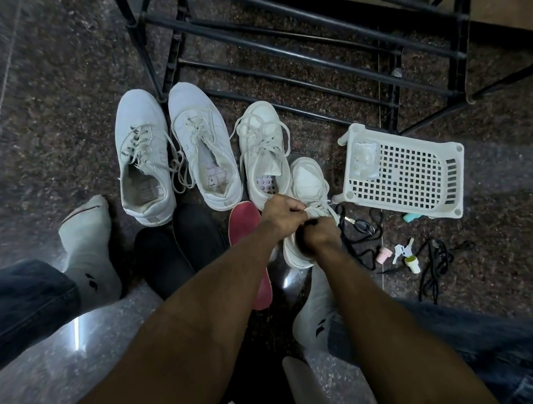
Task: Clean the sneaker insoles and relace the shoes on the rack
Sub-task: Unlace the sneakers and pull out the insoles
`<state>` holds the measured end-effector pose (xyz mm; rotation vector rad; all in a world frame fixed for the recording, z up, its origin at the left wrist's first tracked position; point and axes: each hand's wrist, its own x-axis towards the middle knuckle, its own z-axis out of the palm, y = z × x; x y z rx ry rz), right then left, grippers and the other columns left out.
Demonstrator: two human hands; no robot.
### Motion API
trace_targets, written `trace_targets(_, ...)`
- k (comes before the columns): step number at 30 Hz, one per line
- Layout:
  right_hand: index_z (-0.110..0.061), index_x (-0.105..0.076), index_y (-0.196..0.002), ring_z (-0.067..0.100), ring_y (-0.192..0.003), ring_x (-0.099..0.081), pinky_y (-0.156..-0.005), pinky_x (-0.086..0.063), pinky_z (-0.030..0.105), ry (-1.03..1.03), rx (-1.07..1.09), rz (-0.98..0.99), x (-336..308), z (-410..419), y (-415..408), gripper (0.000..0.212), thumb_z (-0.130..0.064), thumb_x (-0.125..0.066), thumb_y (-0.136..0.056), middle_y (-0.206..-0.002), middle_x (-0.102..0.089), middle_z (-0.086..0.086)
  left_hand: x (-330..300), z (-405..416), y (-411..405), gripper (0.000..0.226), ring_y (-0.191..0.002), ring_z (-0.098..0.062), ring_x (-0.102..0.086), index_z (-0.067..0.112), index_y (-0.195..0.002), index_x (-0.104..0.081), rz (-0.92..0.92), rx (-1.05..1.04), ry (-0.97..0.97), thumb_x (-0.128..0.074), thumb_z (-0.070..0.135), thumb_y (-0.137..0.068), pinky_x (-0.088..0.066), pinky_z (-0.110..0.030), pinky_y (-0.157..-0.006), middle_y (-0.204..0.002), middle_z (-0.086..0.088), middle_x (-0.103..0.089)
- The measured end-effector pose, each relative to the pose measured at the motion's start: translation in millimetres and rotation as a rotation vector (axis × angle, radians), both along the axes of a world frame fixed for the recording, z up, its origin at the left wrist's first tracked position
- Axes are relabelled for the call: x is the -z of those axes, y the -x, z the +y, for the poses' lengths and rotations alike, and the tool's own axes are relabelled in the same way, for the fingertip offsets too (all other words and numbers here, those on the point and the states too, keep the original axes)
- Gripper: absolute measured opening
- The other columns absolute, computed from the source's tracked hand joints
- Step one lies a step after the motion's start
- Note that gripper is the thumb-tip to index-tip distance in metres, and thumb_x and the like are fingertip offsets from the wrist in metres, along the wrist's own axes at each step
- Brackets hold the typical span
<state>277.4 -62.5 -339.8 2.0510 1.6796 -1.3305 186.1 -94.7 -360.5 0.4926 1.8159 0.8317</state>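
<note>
In the head view, a small white leather sneaker (308, 195) is held on the dark speckled stone floor (58, 123), just beside a white perforated plastic basket (407, 173). The left hand (281, 215) is curled round its white lace (316, 212), seemingly to keep tension, while the right hand (318, 237) is closed near the tongue; whether it pinches the lace cannot be told. A red foam insole (248, 235) is laid flat beside the sneaker, probably set aside from cleaning. Three more white sneakers (202, 149) are lined before the black metal rack (278, 55), whose bars are seen bare. Black loose laces (432, 268) are left rightward.
</note>
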Motion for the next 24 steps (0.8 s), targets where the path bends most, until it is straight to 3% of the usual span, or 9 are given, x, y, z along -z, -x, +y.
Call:
trace_targets(4, -0.008, -0.072, -0.076, 0.034, -0.083, -0.068, -0.074, -0.057, 0.039, -0.096, 0.099, 0.019, -4, 1, -9, 0.015, -0.017, -0.061, -0.079, -0.084, -0.071, 0.018, 1, -3, -4, 0.008, -0.087, -0.01, -0.065, 0.01, -0.087, -0.077, 0.024, -0.02, -0.003, -0.074, 0.007, -0.079, -0.053, -0.026, -0.089, -0.093, -0.002, -0.073)
trace_targets(6, -0.012, -0.076, -0.083, 0.033, -0.085, -0.068, -0.078, -0.057, 0.04, -0.096, 0.142, 0.003, -4, 3, -14, 0.017, -0.016, -0.061, -0.076, -0.089, -0.072, 0.017, 2, -4, -5, 0.005, -0.079, -0.013, -0.065, 0.01, -0.081, -0.075, 0.034, -0.03, 0.004, -0.073, 0.006, -0.079, -0.055, -0.03, -0.085, -0.085, -0.005, -0.072)
trace_targets(8, -0.011, -0.076, -0.088, 0.031, -0.08, -0.066, -0.069, -0.055, 0.035, -0.099, 0.168, -0.011, -8, 6, -19, 0.023, -0.014, -0.058, -0.074, -0.089, -0.071, 0.017, 1, -4, -6, 0.006, -0.072, -0.014, -0.065, 0.006, -0.084, -0.076, 0.009, -0.035, 0.021, -0.075, 0.006, -0.079, -0.056, -0.029, -0.081, -0.08, -0.007, -0.073)
trace_targets(11, -0.004, -0.072, -0.08, 0.023, -0.053, -0.057, -0.047, -0.04, 0.025, -0.065, 0.219, 0.006, -31, 13, -21, 0.013, -0.01, -0.061, -0.074, -0.065, -0.065, 0.015, -3, -4, -5, 0.002, -0.075, -0.013, -0.067, 0.014, -0.08, -0.077, 0.001, -0.032, 0.034, -0.078, 0.013, -0.078, -0.056, -0.029, -0.079, -0.077, 0.0, -0.073)
trace_targets(15, -0.002, -0.061, -0.059, 0.014, -0.027, -0.038, -0.035, -0.028, 0.018, 0.083, 0.016, -0.022, -78, 31, -25, 0.016, -0.001, -0.066, -0.074, -0.042, -0.051, 0.01, -9, -3, -5, 0.02, -0.064, -0.01, -0.056, 0.014, -0.061, -0.069, 0.0, 0.017, 0.042, -0.08, 0.022, -0.077, -0.052, -0.031, -0.07, -0.066, 0.0, -0.065)
trace_targets(17, -0.003, -0.063, -0.068, 0.013, -0.031, -0.037, -0.037, -0.028, 0.02, 0.153, -0.119, -0.096, -102, 40, -28, 0.009, -0.006, -0.068, -0.076, -0.045, -0.049, 0.007, -12, -3, -5, 0.023, -0.066, -0.01, -0.054, 0.016, -0.062, -0.068, -0.017, 0.026, 0.058, -0.082, 0.028, -0.075, -0.049, -0.027, -0.068, -0.068, 0.0, -0.062)
trace_targets(20, -0.003, -0.066, -0.086, 0.012, -0.041, -0.036, -0.04, -0.028, 0.02, 0.197, -0.237, -0.154, -137, 53, -31, 0.013, -0.012, -0.067, -0.078, -0.055, -0.049, 0.003, -21, -7, -4, 0.019, -0.086, -0.014, -0.067, 0.009, -0.094, -0.075, -0.112, -0.033, 0.07, -0.08, 0.018, -0.078, -0.053, -0.023, -0.087, -0.092, -0.004, -0.073)
trace_targets(22, -0.004, -0.065, -0.09, 0.014, -0.048, -0.04, -0.043, -0.03, 0.022, 0.175, -0.247, -0.141, -156, 59, -29, 0.015, -0.014, -0.064, -0.079, -0.063, -0.053, 0.004, -28, -14, -5, 0.017, -0.078, -0.01, -0.068, 0.01, -0.098, -0.074, -0.214, -0.121, 0.054, -0.076, 0.014, -0.081, -0.055, -0.018, -0.076, -0.095, -0.003, -0.073)
trace_targets(24, -0.006, -0.063, -0.086, 0.017, -0.057, -0.045, -0.049, -0.032, 0.025, 0.12, -0.237, -0.136, -169, 60, -26, 0.01, -0.014, -0.06, -0.08, -0.073, -0.058, 0.007, -38, -24, -7, 0.003, -0.06, -0.008, -0.063, 0.018, -0.083, -0.072, -0.252, -0.236, 0.035, -0.072, 0.016, -0.086, -0.051, -0.019, -0.058, -0.081, -0.001, -0.07)
